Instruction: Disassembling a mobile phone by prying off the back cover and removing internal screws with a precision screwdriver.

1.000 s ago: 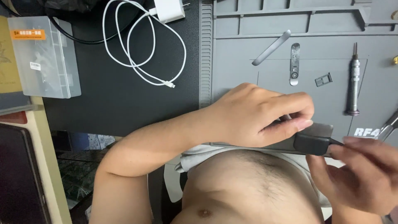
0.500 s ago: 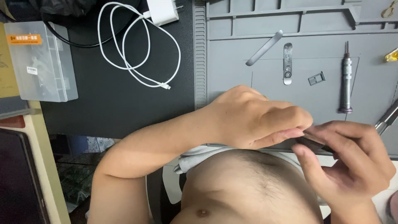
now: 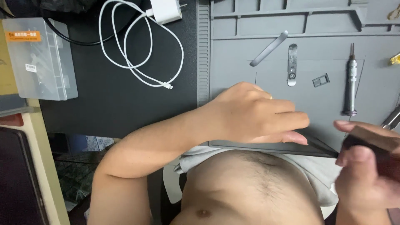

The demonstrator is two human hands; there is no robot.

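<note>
My right hand (image 3: 366,166) has pulled away gripping a small dark device (image 3: 371,143); my left hand (image 3: 258,112), fingers curled, now rests empty-looking at the grey mat's (image 3: 241,62) near edge.

Repair bench: grey work mat (image 3: 250,71), precision screwdriver (image 3: 351,81).

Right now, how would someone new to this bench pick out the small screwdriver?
Start at the grey work mat covering the right side of the desk. Near its right edge, beyond the right hand, the screwdriver lies pointing away from the person. Unlike the flat metal strips to its left, it is round, with a ribbed silver handle and a thin dark tip.
</note>
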